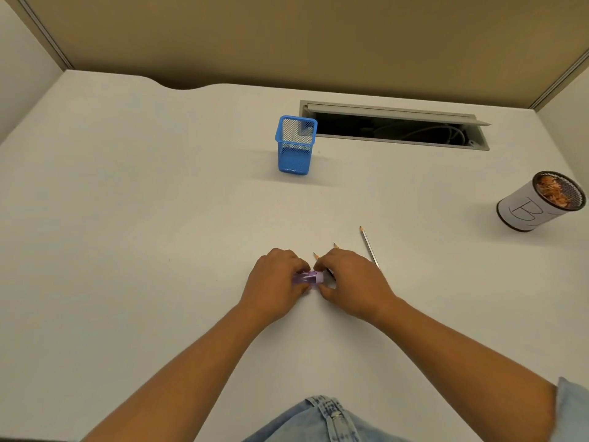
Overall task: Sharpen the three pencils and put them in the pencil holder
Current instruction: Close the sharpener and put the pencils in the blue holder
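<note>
A small purple pencil sharpener (pixel 308 278) sits low over the white desk (pixel 143 218), held between both hands. My left hand (pixel 275 279) grips its left part. My right hand (pixel 352 282) pinches its right end between thumb and forefinger. Three pencils lie on the desk by my right hand. One grey pencil (pixel 369 247) lies in full view to the right, its point facing away. The sharpened tips of the other two (pixel 316 255) (pixel 335 245) peek out above my right hand, their shafts hidden under it. The blue mesh pencil holder (pixel 294 145) stands upright farther back, with nothing in it.
A round mesh cup (pixel 538 204) wrapped in white paper marked "B" holds pencil shavings at the right edge. An open cable slot (pixel 395 129) runs along the back of the desk behind the holder. Beige partition walls enclose the desk.
</note>
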Demonstrator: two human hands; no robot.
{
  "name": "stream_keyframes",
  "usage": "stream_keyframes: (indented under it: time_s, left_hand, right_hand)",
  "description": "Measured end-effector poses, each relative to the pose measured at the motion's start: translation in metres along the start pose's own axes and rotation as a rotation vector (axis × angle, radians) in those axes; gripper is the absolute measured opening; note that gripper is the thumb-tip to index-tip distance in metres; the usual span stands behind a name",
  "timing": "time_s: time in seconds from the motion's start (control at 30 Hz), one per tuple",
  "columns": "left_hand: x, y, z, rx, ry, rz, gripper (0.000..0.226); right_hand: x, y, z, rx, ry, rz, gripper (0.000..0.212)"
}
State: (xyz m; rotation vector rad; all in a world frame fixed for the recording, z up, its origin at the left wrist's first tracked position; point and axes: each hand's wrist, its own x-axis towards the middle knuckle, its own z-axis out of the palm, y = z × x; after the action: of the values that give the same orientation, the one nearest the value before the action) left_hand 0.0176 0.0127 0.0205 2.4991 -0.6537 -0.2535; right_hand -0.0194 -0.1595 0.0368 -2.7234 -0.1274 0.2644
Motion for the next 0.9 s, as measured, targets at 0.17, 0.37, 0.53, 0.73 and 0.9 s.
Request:
stream_keyframes:
  time_s: [0.17,0.37,0.53,0.73,0.9]
  left_hand:
    - [-0.003,-0.002,-0.007,-0.022,0.059,-0.005,0.058]
    - [0.006,0.001,-0.031,-0.097,0.082,-0.031,0.057]
    - [0.028,0.018,-0.031,-0.070,0.036,-0.042,0.034]
    - [0.050,0.028,-0.019,0.114,-0.110,-0.017,0.027]
    - [0.064,0.016,-0.023,0.230,-0.133,0.015,0.032]
  right_hand:
    - [-0.006,0.009,-0.012,-0.024,0.197,-0.042,0.044]
    - [-0.001,0.047,-0.042,0.140,0.391,0.189,0.017]
    - [0.009,0.068,-0.047,0.220,0.273,0.369,0.010]
    - [0.011,0.067,-0.033,0.202,0.130,0.470,0.010]
    - [0.007,0.070,-0.028,0.174,0.133,0.480,0.011]
